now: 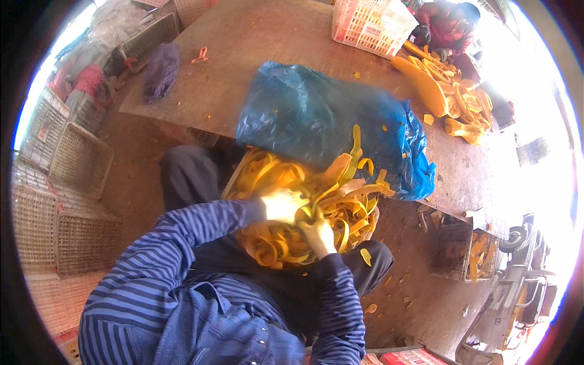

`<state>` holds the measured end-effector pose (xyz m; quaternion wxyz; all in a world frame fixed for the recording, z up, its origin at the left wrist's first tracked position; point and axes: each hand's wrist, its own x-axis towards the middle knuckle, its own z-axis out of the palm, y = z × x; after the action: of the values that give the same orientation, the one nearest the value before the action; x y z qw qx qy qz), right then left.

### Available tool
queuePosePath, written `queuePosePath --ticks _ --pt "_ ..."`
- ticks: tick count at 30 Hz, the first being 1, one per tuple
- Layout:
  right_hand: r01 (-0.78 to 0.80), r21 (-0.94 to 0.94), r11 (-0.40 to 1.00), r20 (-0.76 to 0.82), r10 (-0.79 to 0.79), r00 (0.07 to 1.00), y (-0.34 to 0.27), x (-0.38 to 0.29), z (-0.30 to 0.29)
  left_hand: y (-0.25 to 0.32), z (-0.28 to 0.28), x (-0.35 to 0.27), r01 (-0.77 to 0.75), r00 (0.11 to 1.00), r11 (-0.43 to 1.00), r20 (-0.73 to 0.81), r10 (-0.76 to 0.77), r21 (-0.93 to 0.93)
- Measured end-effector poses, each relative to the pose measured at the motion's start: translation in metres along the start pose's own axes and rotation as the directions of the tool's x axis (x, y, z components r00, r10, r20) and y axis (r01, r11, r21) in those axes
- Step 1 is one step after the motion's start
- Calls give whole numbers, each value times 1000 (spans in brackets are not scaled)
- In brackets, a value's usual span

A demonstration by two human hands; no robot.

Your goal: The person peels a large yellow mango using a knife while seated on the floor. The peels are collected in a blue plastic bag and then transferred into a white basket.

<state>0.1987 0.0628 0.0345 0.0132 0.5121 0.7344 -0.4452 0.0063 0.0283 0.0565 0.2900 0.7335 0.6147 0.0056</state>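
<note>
Both hands are in the middle of the head view, over a crate [236,172] heaped with orange and green peel strips [273,242], which look like pumpkin or squash peel. My left hand [284,206] and my right hand [318,235] are close together, with a bunch of long peel strips [340,175] between them. The strips fan out up and to the right. Glare blurs the fingers. A blue plastic bag [315,109] lies on the wooden table just beyond the crate, and some strips rest on its near edge.
The wooden table [219,91] holds an orange peeler [200,54], a purple mesh bundle [161,72], a plastic crate [372,27] and cut squash [465,100]. A person [445,27] works at its far right. Stacked crates [34,223] line the left; a crate of scraps [481,255] stands right.
</note>
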Motion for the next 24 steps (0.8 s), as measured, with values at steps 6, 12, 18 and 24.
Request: queuePosePath --ticks 6,12,18,24 --pt "93 14 996 -168 -90 982 -64 18 78 -50 -13 -59 105 980 992 -179 -90 74" --pt "167 -137 976 -88 -180 980 -88 15 57 -61 -29 -63 157 988 987 0 -157 31" --pt "364 -454 813 428 -159 889 -77 -36 -35 -42 -38 -100 17 997 999 77 -20 46" --pt "423 -344 838 401 -276 874 -68 -62 42 -35 -4 -96 -146 941 919 338 15 365"
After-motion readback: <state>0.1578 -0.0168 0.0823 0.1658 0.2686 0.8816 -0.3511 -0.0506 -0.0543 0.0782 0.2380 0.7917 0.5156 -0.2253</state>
